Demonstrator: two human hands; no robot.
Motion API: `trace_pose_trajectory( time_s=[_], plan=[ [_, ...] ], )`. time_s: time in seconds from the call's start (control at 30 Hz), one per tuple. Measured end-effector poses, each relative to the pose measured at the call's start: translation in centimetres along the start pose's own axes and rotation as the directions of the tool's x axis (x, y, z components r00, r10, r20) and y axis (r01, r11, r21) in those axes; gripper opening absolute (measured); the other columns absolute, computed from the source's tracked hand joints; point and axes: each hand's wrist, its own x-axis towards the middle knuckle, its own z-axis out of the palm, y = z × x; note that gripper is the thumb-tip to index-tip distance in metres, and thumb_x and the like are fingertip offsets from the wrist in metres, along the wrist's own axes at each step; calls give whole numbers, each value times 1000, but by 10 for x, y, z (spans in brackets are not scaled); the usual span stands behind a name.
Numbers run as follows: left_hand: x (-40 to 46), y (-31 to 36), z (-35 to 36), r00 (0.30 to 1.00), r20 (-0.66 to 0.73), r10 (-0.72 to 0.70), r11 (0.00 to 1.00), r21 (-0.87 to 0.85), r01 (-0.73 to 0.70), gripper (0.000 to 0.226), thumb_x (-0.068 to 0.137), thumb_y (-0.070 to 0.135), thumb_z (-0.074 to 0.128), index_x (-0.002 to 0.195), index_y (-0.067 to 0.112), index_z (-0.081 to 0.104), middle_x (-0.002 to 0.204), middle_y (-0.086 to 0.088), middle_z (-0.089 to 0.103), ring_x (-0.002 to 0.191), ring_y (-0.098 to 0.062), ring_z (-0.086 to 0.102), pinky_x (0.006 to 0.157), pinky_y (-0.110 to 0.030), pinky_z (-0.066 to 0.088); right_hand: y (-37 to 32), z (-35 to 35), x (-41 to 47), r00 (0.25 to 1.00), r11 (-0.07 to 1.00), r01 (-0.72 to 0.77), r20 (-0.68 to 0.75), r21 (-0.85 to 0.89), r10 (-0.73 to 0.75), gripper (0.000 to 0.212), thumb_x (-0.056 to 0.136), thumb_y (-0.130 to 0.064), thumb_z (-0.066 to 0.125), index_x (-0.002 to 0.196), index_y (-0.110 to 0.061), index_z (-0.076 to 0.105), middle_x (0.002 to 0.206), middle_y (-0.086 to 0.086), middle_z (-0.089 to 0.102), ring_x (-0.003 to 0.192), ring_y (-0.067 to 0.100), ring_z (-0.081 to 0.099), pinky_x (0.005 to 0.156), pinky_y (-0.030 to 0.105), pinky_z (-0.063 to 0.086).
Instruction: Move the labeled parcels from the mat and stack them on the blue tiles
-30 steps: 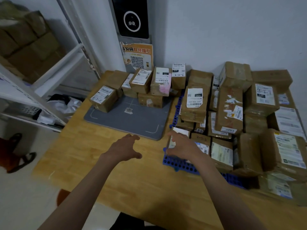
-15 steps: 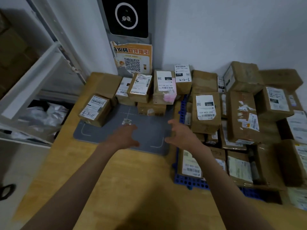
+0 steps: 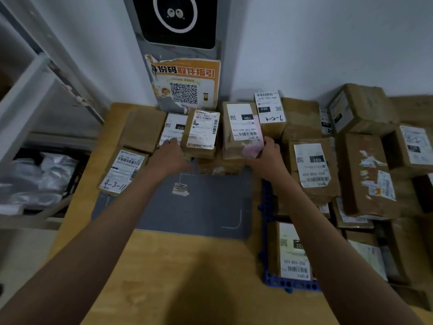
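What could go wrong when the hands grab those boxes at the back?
The brown cardboard parcel with the pink patch sits on another box, so pulling it might tip its neighbours. The right hand only touches its corner, so it could slip. The stack on the blue plastic tiles already looks crowded; more parcels may topple.

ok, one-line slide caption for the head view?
Both hands reach parcels at the grey mat's far edge: left hand beside one, right hand on another.

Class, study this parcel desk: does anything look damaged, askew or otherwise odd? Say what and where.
Yes. The orange QR poster on the wall is torn and peeling along its left edge. A tall parcel on the right pile has a ripped, partly peeled label. A paper scrap lies on the grey mat.
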Motion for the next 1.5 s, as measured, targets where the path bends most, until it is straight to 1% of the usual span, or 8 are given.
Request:
trace_pose_trajectory(
  time_s=[0.2,0.43,0.63,0.8,1.03,1.2,1.3,1.5],
  plan=[
    [20,5,5,999,34,30,967,-255,-20,85,69,25,86,137,8,40,136,-9,53,122,-27,51,103,-41,43,0,5,16,993,984,-120,1,129,121,98,83,-25,76,153,-4,12,148,12,36,133,27,41,105,39,43],
    [16,-6,16,995,78,68,928,-371,-34,82,64,16,88,135,9,48,133,-9,55,128,-27,46,108,-43,40,3,11,12,981,966,-192,73,175,182,78,80,-23,78,144,-16,33,130,3,31,114,20,44,66,15,44],
    [-1,-13,21,994,77,83,867,-496,-34,63,64,4,87,115,19,54,108,11,62,92,1,56,66,0,40,-3,11,-5,983,932,-178,107,315,152,79,80,-12,78,143,-14,30,131,3,56,108,17,60,69,18,51],
    [-26,-21,23,997,35,64,839,-544,-34,73,63,7,88,127,17,52,117,8,63,103,-6,59,80,-15,46,-4,9,-32,993,937,-111,73,332,92,78,78,-12,80,142,-12,35,131,2,57,113,16,59,76,21,54],
    [-72,-18,26,995,-59,75,832,-546,-95,79,62,3,87,121,26,40,98,22,57,74,19,59,52,-1,43,-1,4,-81,998,994,-31,55,106,26,75,81,-25,76,142,-14,35,113,-10,33,124,20,35,97,33,44],
    [-100,-8,34,989,-93,119,869,-471,-149,76,56,11,90,120,20,49,114,10,60,101,-6,58,80,-23,48,6,-12,-119,1000,985,-7,16,175,4,84,80,-23,78,145,-12,27,135,2,48,118,18,50,90,32,52],
    [-121,3,43,980,-121,160,878,-436,-197,69,57,12,90,110,26,49,101,24,56,90,7,53,69,-15,40,16,-22,-140,1000,983,16,-8,183,-15,83,80,-22,78,144,-12,26,119,-6,55,100,12,58,75,23,53],
    [-167,19,64,975,-155,158,891,-404,-208,71,58,15,89,117,17,50,114,4,60,105,-13,57,80,-33,49,36,-44,-174,988,987,142,54,70,-146,68,83,-25,73,141,-16,39,138,7,47,128,25,46,104,45,45]
  ],
)
